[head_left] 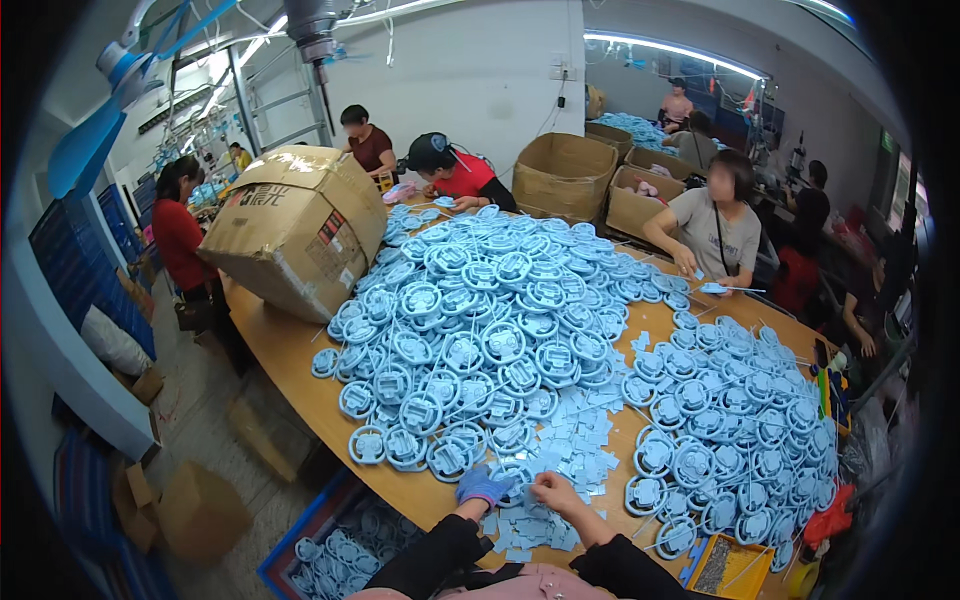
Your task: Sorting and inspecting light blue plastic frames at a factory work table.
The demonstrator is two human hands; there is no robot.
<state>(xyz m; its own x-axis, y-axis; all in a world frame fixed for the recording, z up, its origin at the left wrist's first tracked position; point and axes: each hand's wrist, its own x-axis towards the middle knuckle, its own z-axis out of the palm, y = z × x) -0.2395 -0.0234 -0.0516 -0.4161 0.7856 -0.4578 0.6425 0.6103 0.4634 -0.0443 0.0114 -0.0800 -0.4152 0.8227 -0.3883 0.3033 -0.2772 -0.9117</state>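
Observation:
My left hand (pixel 484 486), in a blue and purple glove, is closed on the edge of a light-blue round plastic part (pixel 513 484) at the table's near edge. Close by on its right, my bare right hand (pixel 557 493) has its fingers pinched together beside that part. Whatever they hold is too small to make out. Small flat light-blue plates (pixel 572 445) lie loose under and beyond both hands. Past them rises a large heap of similar round parts (pixel 480 300). A second heap (pixel 715 430) spreads to the right.
A big cardboard box (pixel 295 235) leans at the table's left. A yellow tray of small metal pieces (pixel 730 568) stands near right. Below the left edge, a blue crate (pixel 290 560) holds more round parts. Several people sit or stand around, one with round parts across the table (pixel 270 325).

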